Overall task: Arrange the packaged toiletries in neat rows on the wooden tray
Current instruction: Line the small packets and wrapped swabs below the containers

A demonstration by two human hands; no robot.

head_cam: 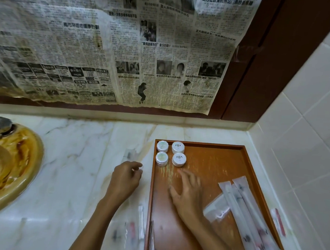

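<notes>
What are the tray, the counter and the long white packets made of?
The tray looks like wood with a reddish-brown varnish; faint grain and worn pale streaks show. The counter seems polished marble or a lookalike: cream with grey veins. The long packets look like frosted plastic film, since dark shapes show through.

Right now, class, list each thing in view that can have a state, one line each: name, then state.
Wooden tray: flat on the counter, partly filled.
Four round tubs: lids on, two neat rows in the tray's far left corner.
Long sachets: sealed, lying slanted in the tray.
Left hand: over the counter, fingers curled on something small.
Right hand: fingers spread over the tray, holding nothing.
</notes>
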